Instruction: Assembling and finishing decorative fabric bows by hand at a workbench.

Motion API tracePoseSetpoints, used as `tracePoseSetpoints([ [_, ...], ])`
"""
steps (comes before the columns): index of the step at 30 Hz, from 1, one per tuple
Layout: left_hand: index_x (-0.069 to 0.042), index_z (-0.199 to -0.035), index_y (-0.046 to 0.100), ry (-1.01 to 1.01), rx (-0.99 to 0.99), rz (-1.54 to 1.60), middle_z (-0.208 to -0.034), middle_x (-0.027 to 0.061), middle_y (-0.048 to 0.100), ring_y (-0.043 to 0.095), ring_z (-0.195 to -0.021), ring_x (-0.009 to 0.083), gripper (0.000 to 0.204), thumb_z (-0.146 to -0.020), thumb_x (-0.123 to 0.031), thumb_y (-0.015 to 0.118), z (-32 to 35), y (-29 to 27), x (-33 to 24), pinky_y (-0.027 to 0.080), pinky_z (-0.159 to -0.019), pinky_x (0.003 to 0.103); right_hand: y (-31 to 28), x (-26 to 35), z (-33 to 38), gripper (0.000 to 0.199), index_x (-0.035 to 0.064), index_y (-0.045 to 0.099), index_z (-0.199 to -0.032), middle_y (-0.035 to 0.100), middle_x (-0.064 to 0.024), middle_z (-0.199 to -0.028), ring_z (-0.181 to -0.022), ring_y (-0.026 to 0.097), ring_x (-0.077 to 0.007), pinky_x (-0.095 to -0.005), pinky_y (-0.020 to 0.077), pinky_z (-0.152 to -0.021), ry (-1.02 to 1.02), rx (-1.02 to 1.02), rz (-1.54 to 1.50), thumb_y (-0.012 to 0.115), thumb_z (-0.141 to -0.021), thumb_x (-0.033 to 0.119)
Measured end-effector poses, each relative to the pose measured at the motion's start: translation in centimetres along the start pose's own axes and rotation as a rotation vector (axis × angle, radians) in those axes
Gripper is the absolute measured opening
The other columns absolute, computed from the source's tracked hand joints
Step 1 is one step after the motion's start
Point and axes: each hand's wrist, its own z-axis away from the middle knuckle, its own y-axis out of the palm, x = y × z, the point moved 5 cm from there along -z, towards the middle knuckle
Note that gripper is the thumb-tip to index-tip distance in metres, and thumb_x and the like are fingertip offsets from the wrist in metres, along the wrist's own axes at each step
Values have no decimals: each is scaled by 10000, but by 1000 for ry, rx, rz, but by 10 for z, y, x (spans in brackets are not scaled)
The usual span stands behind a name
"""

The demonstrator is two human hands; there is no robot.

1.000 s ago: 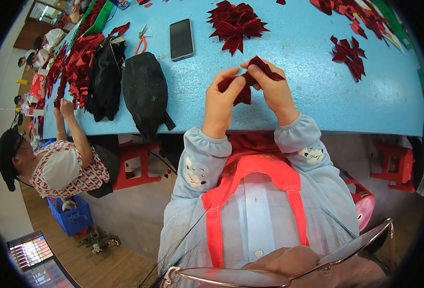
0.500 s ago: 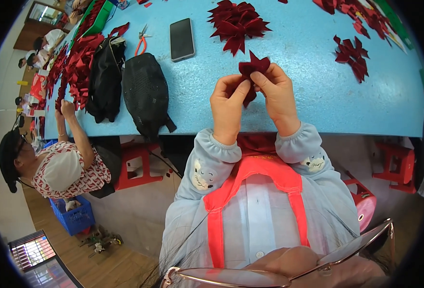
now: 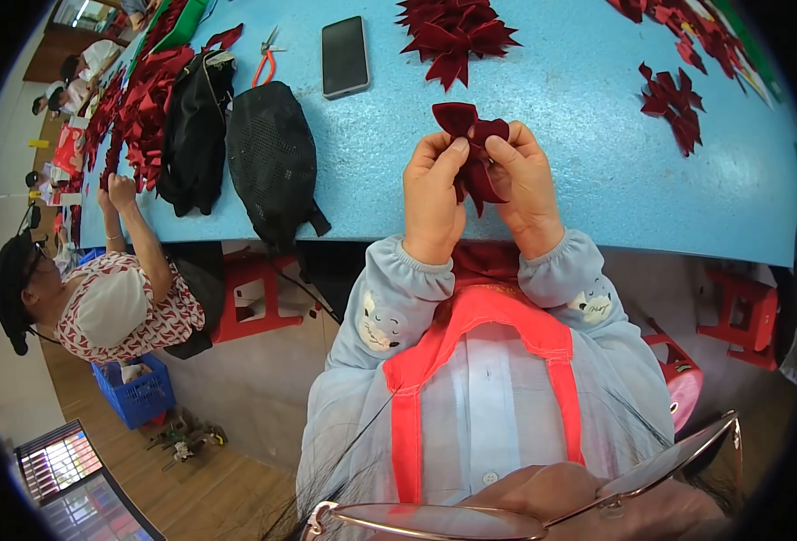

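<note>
A dark red velvet bow (image 3: 478, 171) is held up over the near edge of the blue table, its loops and pointed tails spread. My left hand (image 3: 434, 189) pinches it near the middle between thumb and fingers. On its other side my right hand (image 3: 526, 180) grips a loop, thumb in front and fingers behind. Straight ahead lies a pile of similar red bows (image 3: 457, 41). Off to the right sits a smaller group of bows (image 3: 673, 106).
Left of centre lie a phone (image 3: 345, 56), red-handled pliers (image 3: 267, 59), a black mesh bag (image 3: 272, 153) and a black cloth bag (image 3: 196, 135). Heaped red ribbon pieces (image 3: 150, 113) border them. At far left a person (image 3: 114, 302) works at the table (image 3: 588, 171). Red stools (image 3: 258, 293) stand below.
The bow has turned and opened out between my hands, showing more loops and tails. My right thumb has shifted onto its right loop. The whole view has tilted slightly.
</note>
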Motion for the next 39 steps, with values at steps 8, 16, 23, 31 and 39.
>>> tracePoseSetpoints([
  [8,10,-1027,601,0,15,-124,-935,36,626,569,-819,95,146,-906,-64,570,2,1,-2,464,-730,228,-3,-3,-3,161,70,547,-1028,610,-51,-1040,-967,578,-165,-321,436,-873,21,-4,-128,573,-877,21],
  [16,16,-1040,616,-25,13,-141,-899,27,631,559,-770,73,163,-907,-69,582,0,-3,-4,459,-672,210,-1,-1,-3,216,70,547,-1079,603,-58,-1079,-973,573,-157,-306,451,-827,90,-30,-234,593,-872,28],
  [23,7,-1022,618,130,29,-277,-838,16,618,543,-701,59,147,-902,-74,593,4,5,-14,436,-593,184,4,15,-1,248,54,549,-1079,617,-65,-1029,-939,585,-140,-252,481,-777,74,10,246,620,-848,-1],
  [31,-15,-1019,633,179,27,-310,-835,9,597,543,-695,62,141,-886,-55,607,8,7,-13,439,-565,199,-2,10,8,257,38,564,-1060,628,-32,-943,-851,596,-121,-249,484,-739,-158,-53,271,667,-824,23],
  [39,-13,-1003,637,308,83,-423,-940,35,589,581,-791,95,135,-878,16,593,13,2,-15,495,-609,228,-3,9,7,172,53,603,-973,631,-18,-929,-826,601,-120,-240,490,-716,63,91,257,679,-819,47],
])
